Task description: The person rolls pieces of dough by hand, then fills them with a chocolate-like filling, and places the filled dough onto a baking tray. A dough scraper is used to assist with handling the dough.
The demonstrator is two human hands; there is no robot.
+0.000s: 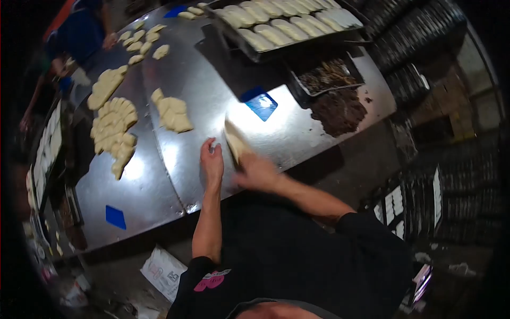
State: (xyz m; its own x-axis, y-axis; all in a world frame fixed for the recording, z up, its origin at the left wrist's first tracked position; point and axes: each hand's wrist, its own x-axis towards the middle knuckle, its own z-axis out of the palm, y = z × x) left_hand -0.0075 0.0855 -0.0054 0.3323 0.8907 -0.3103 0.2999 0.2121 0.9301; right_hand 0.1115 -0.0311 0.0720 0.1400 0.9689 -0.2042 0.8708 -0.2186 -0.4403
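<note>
The steel worktop (212, 80) fills most of what I see, curving away from the person in the black shirt. At its far end sits a long tray (234, 38) packed with pale shaped loaves (276, 26). Beside that is a smaller tray (297, 87) of dark filling, with a loose dark heap (337, 111) spilled on the steel next to it. To the left lies a big pile of cut dough (114, 127), and a smaller cluster (172, 112) lies nearer the middle. A blue scraper (262, 105) rests flat between the cluster and the heap.

At the near edge, the hands are close but not touching. The right hand (255, 173) is clamped on a pale flat piece (235, 142), blurred, standing up off the steel. The left hand (211, 159) lies on the worktop just beside it, fingertips at a small white bit (213, 144). I cannot tell whether it grips it.
</note>
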